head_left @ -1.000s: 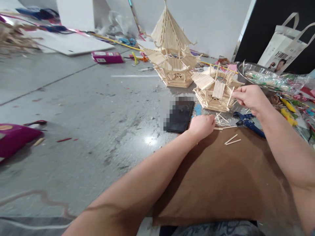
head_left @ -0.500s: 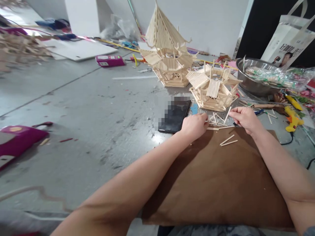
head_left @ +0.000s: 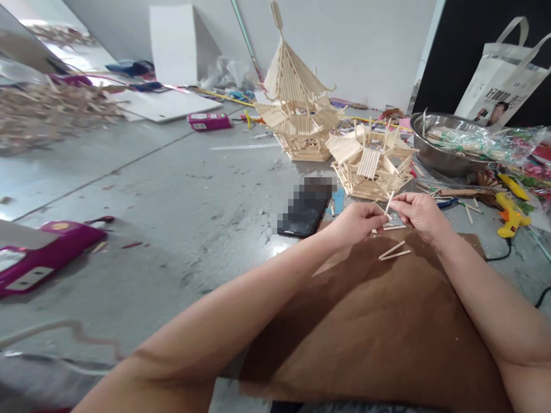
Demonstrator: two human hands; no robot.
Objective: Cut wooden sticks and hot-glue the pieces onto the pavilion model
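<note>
A short pale wooden stick (head_left: 389, 203) is pinched between the thumb and fingers of my right hand (head_left: 416, 213). My left hand (head_left: 360, 222) is close beside it, its fingertips closed near the stick's lower end; what they grip is too small to make out. Beneath the hands, loose sticks lie along the far edge of a brown board (head_left: 387, 332). Two more sticks (head_left: 395, 254) rest on the board, nearer to me. Just beyond my hands stands a partly built stick pavilion (head_left: 369, 163) with slatted roof panels.
A taller stick pagoda (head_left: 301, 103) stands behind. Left of my hand lies a black phone (head_left: 303, 215). To the right are a metal bowl (head_left: 447, 158) of bagged sticks and a yellow glue gun (head_left: 510, 215). Purple power strips (head_left: 51, 255) lie on the floor at left.
My left hand has moved right, toward my right hand. My right hand, still pinching the stick, has shifted slightly left, so the hands are nearly together. The view has turned a little left.
</note>
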